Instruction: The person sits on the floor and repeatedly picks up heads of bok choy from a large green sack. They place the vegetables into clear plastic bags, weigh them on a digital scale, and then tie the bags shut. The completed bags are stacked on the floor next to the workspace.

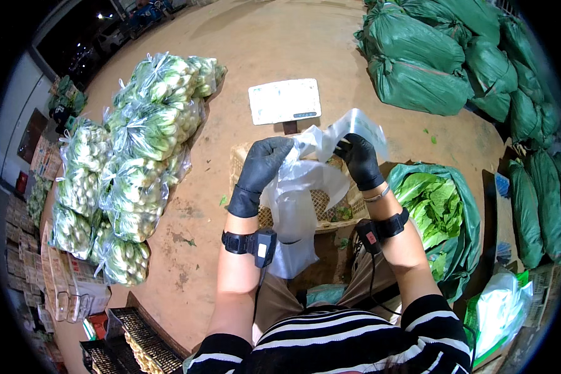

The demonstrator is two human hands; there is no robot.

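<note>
Both hands wear black gloves and are raised in front of me over a yellowish plastic crate [243, 161]. A thin clear plastic bag [292, 205] hangs down from my left hand [266, 161], whose fingers pinch its upper part. My right hand [359, 156] grips another stretch of the same film near its printed end [355, 124]. Beneath the film, the crate's lattice floor shows a few leaf scraps; part of it is hidden. Just beyond the crate stands a scale with a white display panel [284, 100]. Right of my right forearm, leafy lettuce [432, 205] fills an opened green woven sack [470, 229].
Clear bags of pale-stemmed greens [145, 135] are heaped on the floor at left. Stuffed green sacks [416, 61] are piled at upper right. A stack of clear plastic bags [498, 313] lies at lower right. Black crates [145, 336] stand at lower left, near a white box [89, 299].
</note>
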